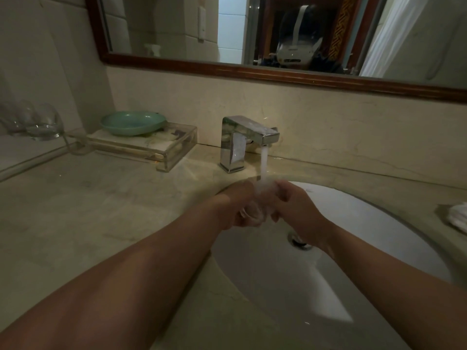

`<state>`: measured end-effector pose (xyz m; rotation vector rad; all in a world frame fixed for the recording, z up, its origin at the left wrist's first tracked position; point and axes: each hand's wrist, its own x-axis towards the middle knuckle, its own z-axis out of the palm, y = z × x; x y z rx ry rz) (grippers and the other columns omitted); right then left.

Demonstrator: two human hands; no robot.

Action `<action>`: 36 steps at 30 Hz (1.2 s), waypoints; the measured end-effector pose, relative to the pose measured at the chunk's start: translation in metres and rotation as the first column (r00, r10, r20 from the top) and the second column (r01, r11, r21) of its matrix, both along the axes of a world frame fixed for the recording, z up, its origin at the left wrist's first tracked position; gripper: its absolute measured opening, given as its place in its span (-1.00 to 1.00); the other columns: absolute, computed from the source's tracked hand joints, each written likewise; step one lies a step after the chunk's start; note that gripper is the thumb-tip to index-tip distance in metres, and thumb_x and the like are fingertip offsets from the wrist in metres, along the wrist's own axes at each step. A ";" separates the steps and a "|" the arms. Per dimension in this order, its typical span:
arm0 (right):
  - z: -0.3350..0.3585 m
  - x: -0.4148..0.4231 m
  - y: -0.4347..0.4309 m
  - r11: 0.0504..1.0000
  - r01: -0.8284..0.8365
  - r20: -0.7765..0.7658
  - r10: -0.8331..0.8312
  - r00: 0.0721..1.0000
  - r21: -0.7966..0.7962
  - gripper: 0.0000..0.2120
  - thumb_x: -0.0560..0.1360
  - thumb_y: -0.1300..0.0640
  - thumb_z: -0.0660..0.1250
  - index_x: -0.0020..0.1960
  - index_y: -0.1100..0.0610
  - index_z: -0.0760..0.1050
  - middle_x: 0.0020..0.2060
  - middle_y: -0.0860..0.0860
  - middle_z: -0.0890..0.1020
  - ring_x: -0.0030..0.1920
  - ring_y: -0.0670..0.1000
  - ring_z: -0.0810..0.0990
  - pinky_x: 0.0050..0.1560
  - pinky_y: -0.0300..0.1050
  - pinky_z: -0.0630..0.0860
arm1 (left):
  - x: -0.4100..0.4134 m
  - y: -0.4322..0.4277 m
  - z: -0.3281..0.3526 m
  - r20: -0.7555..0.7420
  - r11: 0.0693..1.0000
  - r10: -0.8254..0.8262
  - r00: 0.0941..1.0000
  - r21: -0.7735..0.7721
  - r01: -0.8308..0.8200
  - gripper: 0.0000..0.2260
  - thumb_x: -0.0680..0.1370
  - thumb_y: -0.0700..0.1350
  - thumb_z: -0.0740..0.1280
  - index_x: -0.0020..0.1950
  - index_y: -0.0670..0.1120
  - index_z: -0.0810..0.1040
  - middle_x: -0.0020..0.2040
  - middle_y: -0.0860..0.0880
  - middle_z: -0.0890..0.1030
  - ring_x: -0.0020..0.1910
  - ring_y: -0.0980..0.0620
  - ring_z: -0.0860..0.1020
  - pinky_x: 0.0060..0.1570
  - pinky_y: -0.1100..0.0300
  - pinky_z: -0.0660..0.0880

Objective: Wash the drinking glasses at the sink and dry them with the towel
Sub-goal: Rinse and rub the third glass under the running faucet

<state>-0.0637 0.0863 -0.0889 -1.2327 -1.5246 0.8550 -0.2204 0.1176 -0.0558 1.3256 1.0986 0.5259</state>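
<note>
Holding a clear drinking glass [254, 212] right under the running water, both forearms reach in from the bottom corners and meet over the sink [366, 223]. The left hand [236, 207] has its fingers curled round the glass from its own side. The right hand [297, 210] wraps it from the other side, knuckles up, wrist bent down toward the basin. It's blurry in there, so exactly how the fingertips sit I can't tell. The stream from the chrome faucet [242, 142] lands between the two hands, and the faucet stands just behind them.

Just below the right wrist is the drain [299, 240]. Well off to the left of the left hand, on the beige stone worktop [88, 210], a teal dish [132, 122] rests on a clear tray [161, 147], and further left stand the spare glasses [45, 122]. Far out past the right hand lies a white towel [458, 215] at the basin's edge. A wood-framed mirror [278, 75] runs along the wall beyond the faucet.
</note>
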 end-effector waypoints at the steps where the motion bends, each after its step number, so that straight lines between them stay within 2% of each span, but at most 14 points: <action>1: 0.000 0.000 0.001 1.000 0.025 -0.059 -0.026 0.998 -0.012 -0.76 0.64 0.01 0.31 0.03 0.17 0.63 -0.27 0.15 0.66 -0.33 0.14 0.54 -0.34 -0.07 0.49 | 0.000 0.000 -0.002 0.012 0.999 0.029 0.999 -0.016 -0.029 -0.80 0.58 -0.06 0.32 0.13 -0.07 0.67 -0.06 -0.18 0.71 -0.23 -0.02 0.64 -0.25 0.12 0.62; 3: 0.000 0.003 0.002 0.994 0.098 -0.156 -0.105 0.982 -0.054 -0.68 0.69 0.13 0.20 -0.07 0.30 0.60 -0.34 0.19 0.58 -0.36 0.16 0.47 -0.40 -0.06 0.43 | -0.001 0.002 -0.007 0.056 0.991 0.120 0.991 -0.066 -0.117 -0.74 0.68 0.00 0.24 0.22 -0.09 0.62 0.08 -0.25 0.68 -0.11 -0.14 0.66 -0.24 0.03 0.66; 5: -0.001 0.007 0.002 0.990 0.114 -0.166 -0.127 0.978 -0.085 -0.68 0.69 0.16 0.18 -0.06 0.34 0.58 -0.33 0.19 0.58 -0.34 0.16 0.48 -0.39 -0.06 0.45 | -0.001 0.003 -0.010 0.055 0.985 0.164 0.985 -0.058 -0.161 -0.67 0.71 0.10 0.18 0.15 -0.11 0.61 0.02 -0.25 0.67 -0.16 -0.14 0.64 -0.29 0.05 0.65; 8: -0.001 0.006 -0.001 0.995 -0.013 -0.180 -0.004 0.984 -0.094 -0.78 0.64 0.06 0.31 0.09 0.19 0.64 -0.18 0.13 0.67 -0.26 0.08 0.57 -0.28 -0.05 0.51 | 0.000 0.000 -0.009 0.005 0.993 0.116 0.993 0.006 -0.116 -0.71 0.66 0.11 0.29 0.09 -0.08 0.64 -0.18 -0.13 0.67 -0.25 -0.04 0.63 -0.26 0.12 0.62; 11: 0.000 0.000 -0.001 0.999 -0.019 -0.035 0.017 0.999 -0.039 -0.78 0.58 0.04 0.41 0.18 0.10 0.61 -0.16 0.02 0.71 -0.29 -0.02 0.62 -0.27 -0.12 0.55 | -0.002 0.000 -0.008 0.018 0.994 0.109 0.994 -0.006 -0.109 -0.64 0.66 0.13 0.27 0.13 -0.14 0.67 -0.19 -0.13 0.66 -0.25 -0.05 0.61 -0.28 0.14 0.61; 15: -0.002 0.003 0.004 0.991 0.129 -0.132 -0.133 0.982 -0.036 -0.76 0.68 0.12 0.21 0.06 0.17 0.64 -0.21 0.15 0.68 -0.27 0.17 0.60 -0.32 -0.02 0.53 | -0.002 -0.002 -0.006 0.113 0.992 0.118 0.987 -0.050 -0.113 -0.60 0.70 0.19 0.18 0.24 -0.09 0.61 -0.10 -0.14 0.65 -0.20 -0.06 0.61 -0.28 0.10 0.64; 17: 0.000 0.006 0.004 0.990 0.122 -0.167 -0.132 0.977 -0.068 -0.73 0.69 0.10 0.17 0.09 0.17 0.63 -0.14 0.15 0.68 -0.19 0.18 0.61 -0.26 -0.02 0.56 | -0.002 -0.002 -0.004 0.161 0.990 0.123 0.979 -0.092 -0.109 -0.56 0.70 0.22 0.16 0.34 -0.08 0.57 -0.01 -0.16 0.68 -0.19 -0.05 0.65 -0.18 0.04 0.67; 20: 0.000 0.001 0.002 0.998 0.017 0.036 -0.015 0.999 -0.052 -0.76 0.63 -0.05 0.30 0.16 0.08 0.59 -0.02 0.12 0.70 -0.05 0.12 0.70 -0.09 0.06 0.64 | -0.003 -0.002 -0.003 0.200 0.981 0.151 0.968 -0.151 -0.122 -0.50 0.72 0.21 0.13 0.35 -0.17 0.56 -0.05 -0.23 0.67 -0.25 -0.12 0.70 0.18 -0.09 0.59; 23: -0.002 -0.003 0.003 0.998 0.064 0.016 -0.064 0.998 0.005 -0.78 0.66 0.00 0.27 0.12 0.09 0.62 -0.12 0.11 0.72 -0.13 0.13 0.72 -0.17 0.08 0.67 | -0.001 0.001 -0.003 0.199 0.971 0.167 0.966 -0.202 -0.127 -0.50 0.72 0.17 0.12 0.31 -0.23 0.55 0.03 -0.29 0.71 -0.13 -0.20 0.74 -0.13 0.00 0.68; 25: -0.001 0.000 0.003 0.992 0.120 -0.113 -0.123 0.986 -0.033 -0.69 0.70 0.02 0.16 0.11 0.16 0.63 -0.14 0.11 0.71 -0.16 0.11 0.71 -0.22 -0.03 0.63 | -0.001 -0.002 0.000 0.184 0.976 0.143 0.973 -0.188 -0.108 -0.61 0.74 0.09 0.12 0.20 -0.18 0.57 -0.16 -0.20 0.74 -0.27 -0.11 0.74 -0.29 0.06 0.69; 27: 0.000 0.004 0.003 0.989 0.133 -0.169 -0.143 0.975 -0.071 -0.63 0.72 0.02 0.12 0.09 0.21 0.62 -0.18 0.15 0.69 -0.22 0.09 0.68 -0.26 -0.07 0.60 | 0.000 -0.003 0.000 0.176 0.981 0.117 0.977 -0.174 -0.086 -0.71 0.73 -0.02 0.14 0.19 -0.14 0.58 -0.20 -0.14 0.74 -0.30 -0.07 0.73 -0.30 0.07 0.68; 31: -0.004 0.004 0.003 0.998 0.037 -0.139 -0.045 0.989 -0.054 -0.72 0.64 -0.03 0.30 0.15 0.15 0.62 -0.08 0.10 0.71 -0.10 0.12 0.71 -0.13 0.01 0.66 | -0.001 0.002 -0.004 0.191 0.975 0.148 0.970 -0.193 -0.111 -0.57 0.70 0.13 0.16 0.37 -0.14 0.55 0.12 -0.24 0.71 -0.06 -0.16 0.74 -0.19 0.06 0.65; 33: -0.007 0.002 0.003 0.999 0.036 -0.093 -0.040 0.995 -0.038 -0.71 0.59 -0.07 0.36 0.18 0.10 0.61 0.00 0.10 0.71 0.01 0.15 0.71 0.00 0.09 0.66 | 0.000 0.004 -0.004 0.192 0.977 0.137 0.972 -0.187 -0.101 -0.50 0.65 0.21 0.18 0.41 -0.12 0.50 0.17 -0.26 0.68 -0.21 -0.08 0.73 -0.25 0.13 0.63; 36: -0.004 0.000 0.004 0.996 0.025 -0.217 -0.043 0.975 -0.083 -0.67 0.58 -0.08 0.37 0.23 0.09 0.57 0.07 0.09 0.69 0.06 0.13 0.70 0.00 0.09 0.67 | 0.002 0.005 -0.005 0.208 0.976 0.134 0.969 -0.196 -0.093 -0.48 0.69 0.27 0.09 0.37 -0.10 0.52 0.06 -0.22 0.66 -0.36 0.05 0.56 -0.34 0.20 0.59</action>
